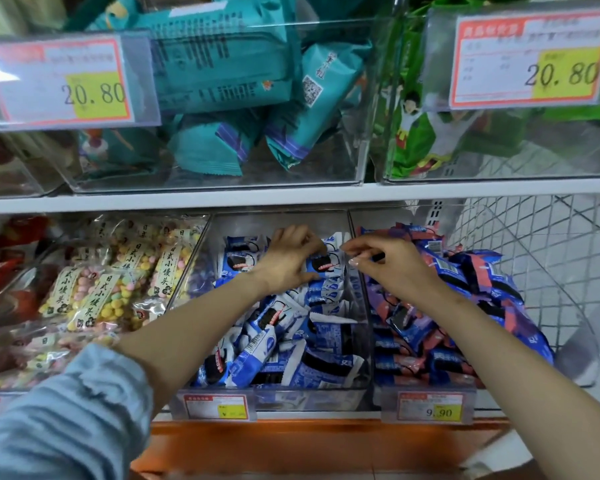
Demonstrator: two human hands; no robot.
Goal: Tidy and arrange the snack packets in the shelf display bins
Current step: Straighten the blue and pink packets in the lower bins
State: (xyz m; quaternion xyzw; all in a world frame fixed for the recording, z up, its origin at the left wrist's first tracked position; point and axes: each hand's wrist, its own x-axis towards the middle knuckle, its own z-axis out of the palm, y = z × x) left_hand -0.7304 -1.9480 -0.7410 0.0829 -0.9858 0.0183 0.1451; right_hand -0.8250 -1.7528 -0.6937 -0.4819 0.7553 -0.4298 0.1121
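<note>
A clear middle bin (359,306) on the lower shelf holds several blue-and-white cookie packets (274,355) in a loose heap. At the back of this bin, my left hand (290,259) grips one blue-and-white packet (326,263) with curled fingers. My right hand (387,263) pinches the right edge of the same packet, above the wall between the bins. The bin to the right holds several blue-and-pink packets (465,299) piled high.
Left bin holds bags of pastel puffs (118,285). Upper shelf bins carry teal packets (222,81) and green packets (416,133) behind price tags (530,57). A white shelf board (291,195) runs just above my hands. Wire mesh (534,244) lies at right.
</note>
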